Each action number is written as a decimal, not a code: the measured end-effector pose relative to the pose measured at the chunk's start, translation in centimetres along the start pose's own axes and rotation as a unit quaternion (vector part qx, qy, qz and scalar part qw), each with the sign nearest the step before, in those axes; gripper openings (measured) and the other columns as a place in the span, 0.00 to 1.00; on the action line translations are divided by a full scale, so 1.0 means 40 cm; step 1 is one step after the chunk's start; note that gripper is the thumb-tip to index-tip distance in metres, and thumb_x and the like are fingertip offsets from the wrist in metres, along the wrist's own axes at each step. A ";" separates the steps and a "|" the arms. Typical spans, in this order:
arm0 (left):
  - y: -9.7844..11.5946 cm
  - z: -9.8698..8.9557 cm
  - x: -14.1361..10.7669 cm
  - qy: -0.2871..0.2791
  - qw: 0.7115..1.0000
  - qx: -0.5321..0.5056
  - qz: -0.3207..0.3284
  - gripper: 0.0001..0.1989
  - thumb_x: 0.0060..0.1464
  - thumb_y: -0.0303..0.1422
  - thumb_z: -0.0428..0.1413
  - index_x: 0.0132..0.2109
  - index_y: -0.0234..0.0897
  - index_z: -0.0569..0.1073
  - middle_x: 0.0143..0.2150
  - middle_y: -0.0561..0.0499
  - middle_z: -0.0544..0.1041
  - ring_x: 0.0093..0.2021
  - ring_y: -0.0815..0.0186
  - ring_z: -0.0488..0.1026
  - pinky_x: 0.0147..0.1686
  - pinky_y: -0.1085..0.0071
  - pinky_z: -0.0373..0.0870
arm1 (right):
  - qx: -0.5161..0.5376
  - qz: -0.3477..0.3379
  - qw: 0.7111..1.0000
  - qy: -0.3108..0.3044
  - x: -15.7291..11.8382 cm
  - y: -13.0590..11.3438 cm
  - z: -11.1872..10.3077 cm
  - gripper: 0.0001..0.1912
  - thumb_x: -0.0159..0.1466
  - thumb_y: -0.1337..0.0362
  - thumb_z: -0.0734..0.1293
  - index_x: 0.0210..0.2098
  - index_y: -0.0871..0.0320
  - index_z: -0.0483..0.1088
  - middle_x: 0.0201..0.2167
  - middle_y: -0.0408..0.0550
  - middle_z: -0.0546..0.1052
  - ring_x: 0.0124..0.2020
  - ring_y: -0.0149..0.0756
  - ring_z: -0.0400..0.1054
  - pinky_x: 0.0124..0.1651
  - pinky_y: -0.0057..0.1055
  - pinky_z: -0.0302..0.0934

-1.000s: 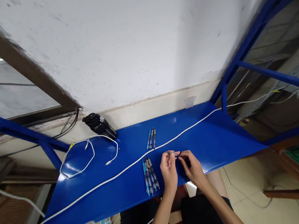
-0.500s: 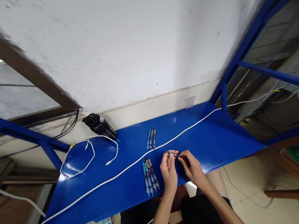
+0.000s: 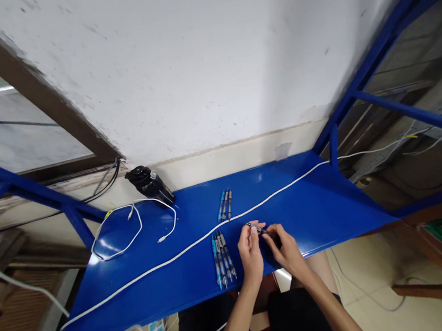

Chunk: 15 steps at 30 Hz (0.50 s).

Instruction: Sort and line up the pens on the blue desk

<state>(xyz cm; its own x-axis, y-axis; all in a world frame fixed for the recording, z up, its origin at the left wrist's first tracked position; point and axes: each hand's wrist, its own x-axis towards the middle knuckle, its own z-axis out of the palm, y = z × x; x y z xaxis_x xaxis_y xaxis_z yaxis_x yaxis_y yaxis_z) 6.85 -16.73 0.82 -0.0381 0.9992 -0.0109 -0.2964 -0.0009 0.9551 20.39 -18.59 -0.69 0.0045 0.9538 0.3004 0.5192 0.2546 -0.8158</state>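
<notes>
Between my hands, above the front of the blue shelf [image 3: 171,297], is a dark and grey pen [image 3: 256,228]. My left hand [image 3: 250,249] is closed on its left part. The fingers of my right hand [image 3: 282,246] pinch its right end, which they partly hide. Just left of my hands lies a row of several pens [image 3: 223,260], the leftmost one blue and the others grey. Farther back, beyond the white cable, lies a second group of three pens [image 3: 225,204], one blue and two grey.
A long white cable [image 3: 168,262] crosses the shelf diagonally. At the back left, a black bottle [image 3: 150,185] leans over beside a looped white charging cable [image 3: 140,227]. Blue metal frame bars [image 3: 333,148] rise at both ends, and a white wall [image 3: 195,73] stands behind.
Both hands keep nearly the same hold on the pen, with only slight finger movement. The whole view has shifted slightly; the pens on the shelf lie as before.
</notes>
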 end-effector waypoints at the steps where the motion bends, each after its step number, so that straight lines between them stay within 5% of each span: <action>1: -0.001 0.000 0.000 0.001 1.000 0.000 -0.001 0.19 0.73 0.48 0.54 0.53 0.37 0.78 0.52 0.41 0.84 0.53 0.54 0.81 0.58 0.59 0.75 | 0.003 -0.005 1.000 -0.002 0.000 0.000 0.000 0.08 0.79 0.57 0.62 0.49 0.52 0.71 0.40 0.48 0.78 0.40 0.41 0.76 0.46 0.34 0.70; 3: -0.002 0.000 0.000 0.007 1.000 0.000 -0.002 0.20 0.73 0.48 0.54 0.54 0.37 0.78 0.52 0.41 0.84 0.53 0.55 0.81 0.58 0.59 0.75 | 0.000 -0.020 1.000 -0.017 0.002 -0.001 -0.001 0.13 0.80 0.59 0.58 0.45 0.51 0.72 0.39 0.48 0.78 0.40 0.41 0.75 0.47 0.35 0.69; 7: -0.002 0.000 0.000 0.007 1.000 -0.008 -0.009 0.21 0.72 0.49 0.55 0.55 0.36 0.78 0.52 0.40 0.84 0.53 0.54 0.82 0.58 0.58 0.75 | -0.007 -0.007 1.000 -0.007 0.003 -0.003 -0.003 0.10 0.78 0.57 0.62 0.52 0.52 0.72 0.40 0.49 0.79 0.39 0.41 0.75 0.45 0.35 0.70; 11: -0.002 0.000 0.001 0.012 1.000 -0.002 -0.008 0.21 0.73 0.48 0.54 0.55 0.36 0.78 0.52 0.40 0.84 0.53 0.54 0.82 0.58 0.59 0.75 | -0.004 -0.024 0.999 -0.022 0.003 -0.005 -0.004 0.13 0.80 0.59 0.58 0.45 0.52 0.72 0.40 0.49 0.78 0.41 0.41 0.75 0.47 0.35 0.68; 15: -0.003 -0.001 0.001 0.007 1.000 -0.006 -0.012 0.21 0.72 0.49 0.55 0.56 0.36 0.78 0.52 0.40 0.84 0.54 0.54 0.82 0.58 0.58 0.75 | -0.004 0.002 1.000 -0.012 0.003 -0.008 -0.005 0.08 0.78 0.57 0.63 0.50 0.52 0.71 0.39 0.48 0.79 0.39 0.40 0.75 0.44 0.34 0.68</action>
<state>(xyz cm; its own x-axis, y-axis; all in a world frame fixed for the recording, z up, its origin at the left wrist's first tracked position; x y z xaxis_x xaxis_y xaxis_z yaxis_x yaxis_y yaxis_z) 6.84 -16.68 0.70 -0.0445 0.9983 -0.0383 -0.3084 0.0227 0.9510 20.41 -18.59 -0.30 -0.0133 0.9585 0.2849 0.5266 0.2489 -0.8128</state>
